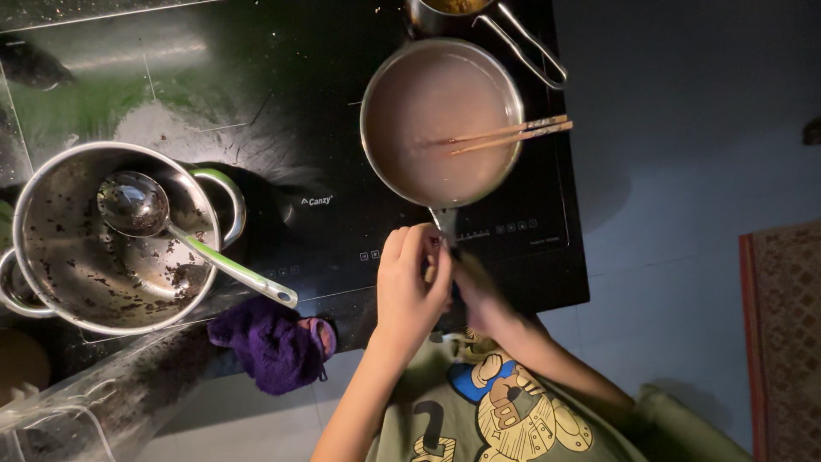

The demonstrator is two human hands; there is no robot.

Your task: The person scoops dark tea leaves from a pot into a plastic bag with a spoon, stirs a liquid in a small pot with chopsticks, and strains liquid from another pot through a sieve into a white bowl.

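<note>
While both hands meet at the round steel saucepan of pinkish-brown liquid, left hand fingers curl near its handle; right hand grip unclear.

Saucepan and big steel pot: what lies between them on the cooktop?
Head view: only bare black cooktop glass separates the saucepan from the steel pot; the ladle rests in that pot.

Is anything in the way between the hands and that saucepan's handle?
Nothing visible. The left hand and right hand are both at the handle of the saucepan, closed around it as far as the view shows. The chopsticks rest across the far rim, clear of the handle.
</note>
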